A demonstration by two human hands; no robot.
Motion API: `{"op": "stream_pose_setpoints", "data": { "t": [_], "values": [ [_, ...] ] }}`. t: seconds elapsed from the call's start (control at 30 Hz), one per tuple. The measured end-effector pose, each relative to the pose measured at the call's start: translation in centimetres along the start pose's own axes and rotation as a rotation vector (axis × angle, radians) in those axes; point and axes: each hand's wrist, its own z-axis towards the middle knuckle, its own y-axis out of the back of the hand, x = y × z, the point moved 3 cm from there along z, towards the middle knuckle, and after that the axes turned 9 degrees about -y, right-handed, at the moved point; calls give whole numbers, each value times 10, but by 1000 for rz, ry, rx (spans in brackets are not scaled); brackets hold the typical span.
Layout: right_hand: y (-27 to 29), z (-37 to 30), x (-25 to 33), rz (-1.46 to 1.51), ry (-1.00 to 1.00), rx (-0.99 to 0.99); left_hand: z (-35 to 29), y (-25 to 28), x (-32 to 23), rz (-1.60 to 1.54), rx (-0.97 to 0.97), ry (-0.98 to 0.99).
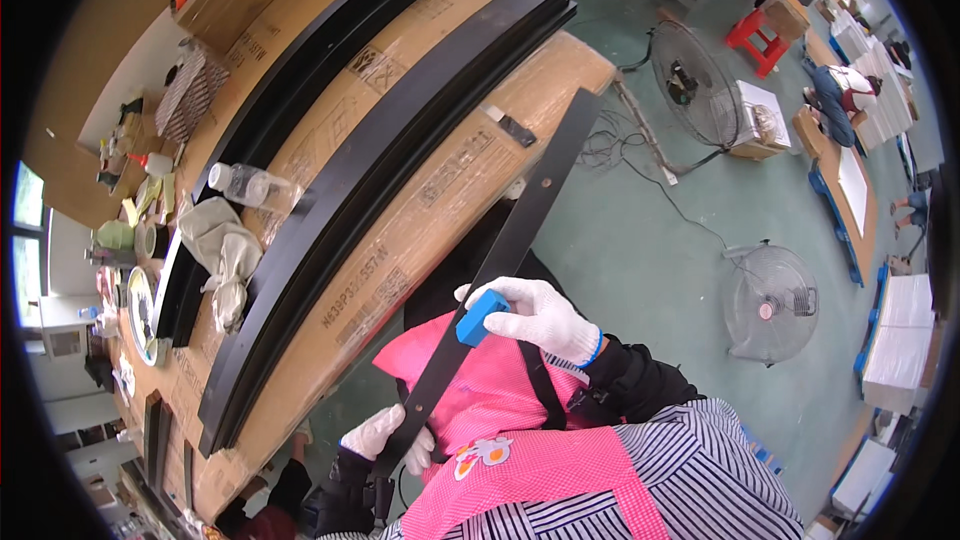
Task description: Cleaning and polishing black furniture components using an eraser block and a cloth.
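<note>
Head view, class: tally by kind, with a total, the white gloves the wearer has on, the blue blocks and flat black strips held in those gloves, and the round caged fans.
White gloves: 2
Blue block: 1
Flat black strip: 1
Caged fans: 2
Total: 6

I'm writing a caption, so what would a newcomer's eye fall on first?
The bright pink apron, low in the middle, would likely catch it first. Near its top, the right hand holds a blue block against a flat black bar, whose lower part is in the left hand. To the left, long curved black strips sweep across the cardboard.
</note>
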Motion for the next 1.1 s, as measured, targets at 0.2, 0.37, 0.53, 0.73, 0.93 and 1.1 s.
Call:
{"op": "stream_pose_setpoints", "data": {
  "t": [0.2, 0.37, 0.53, 0.73, 0.93, 1.1],
  "values": [
    [-11, 5, -28, -157, 7, -54, 31, -12, -27, -43, -29, -20],
    [-4, 19, -29, 139, 19, -154, 23, -12, -36, -65, -25, 4],
    [33, 23, 6, 338, 193, -258, -30, 15, -37, 422, -58, -43],
    [100, 30, 103, 337, 451, -463, -136, 39, -55, 1131, -791, 92],
    [27, 89, 149, 218, 509, -208, -165, 30, -111, 1309, -1349, -595],
    [-53, 147, 169, 136, 411, -118, -150, 27, -175, 1423, -1443, -632]
  ]
}}
